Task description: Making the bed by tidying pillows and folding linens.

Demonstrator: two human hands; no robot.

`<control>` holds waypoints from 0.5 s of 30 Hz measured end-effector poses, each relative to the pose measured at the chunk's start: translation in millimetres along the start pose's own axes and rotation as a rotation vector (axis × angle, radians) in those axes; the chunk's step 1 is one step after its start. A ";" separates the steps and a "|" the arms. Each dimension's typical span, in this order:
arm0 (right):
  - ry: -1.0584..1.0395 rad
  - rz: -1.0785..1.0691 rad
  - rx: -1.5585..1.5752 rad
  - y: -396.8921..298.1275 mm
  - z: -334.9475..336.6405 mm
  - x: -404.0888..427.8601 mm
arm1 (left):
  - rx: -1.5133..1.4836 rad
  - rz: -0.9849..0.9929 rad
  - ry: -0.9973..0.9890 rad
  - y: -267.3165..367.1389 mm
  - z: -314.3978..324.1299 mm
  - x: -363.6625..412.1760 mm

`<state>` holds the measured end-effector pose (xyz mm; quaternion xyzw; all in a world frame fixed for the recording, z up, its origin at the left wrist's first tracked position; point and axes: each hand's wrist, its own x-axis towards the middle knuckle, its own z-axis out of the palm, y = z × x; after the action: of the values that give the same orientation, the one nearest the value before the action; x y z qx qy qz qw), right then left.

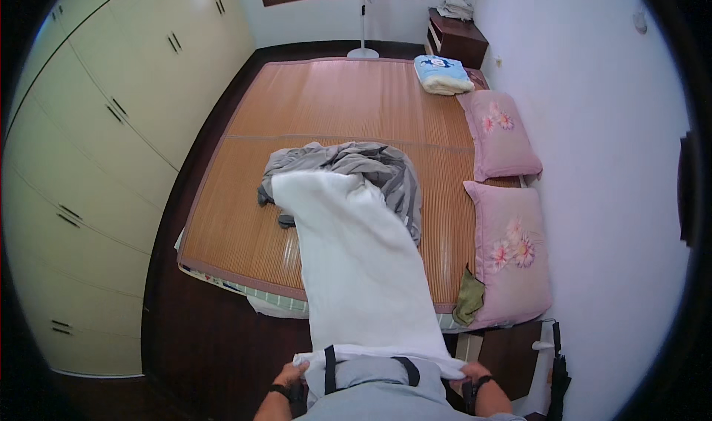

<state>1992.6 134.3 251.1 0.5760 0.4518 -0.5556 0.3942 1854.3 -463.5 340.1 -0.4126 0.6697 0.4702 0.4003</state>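
A long white cloth stretches from my body up onto the bed. My left hand grips its near left corner, and my right hand has hold of the near right corner. The near edge is drawn across my torso at waist height. Its far end lies over a crumpled grey quilt or cover in the middle of the bamboo mat. Part of the grey heap is hidden beneath the white cloth. Dark bands circle both of my wrists.
Two pink flowered pillows lie along the right side, with a green cloth beside the nearer one. A folded blue blanket sits at the far right. Cream wardrobes line the left. Beyond the bed stand a fan and a nightstand.
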 end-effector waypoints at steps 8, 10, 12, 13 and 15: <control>0.111 -0.308 -1.169 -64.5 93.5 15.7 | 0.250 0.299 0.008 11.5 -15.5 64.8; 0.012 -0.717 -0.971 -133.3 85.9 23.6 | -0.070 0.276 -0.060 105.2 1.1 64.2; 0.047 -1.050 -0.858 -266.1 136.3 -4.2 | 0.179 0.751 0.221 193.1 -42.0 87.1; -0.030 -1.324 -0.680 -354.0 210.4 -61.6 | 0.233 0.988 0.750 226.5 -128.5 111.8; 0.349 -1.676 -0.338 -463.8 187.2 -172.2 | -0.169 1.456 0.694 420.6 -103.1 -0.5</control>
<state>1499.2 71.4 431.4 0.0646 0.8570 -0.4920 -0.1390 1448.4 -470.9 491.0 -0.0246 0.8184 0.5072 -0.2691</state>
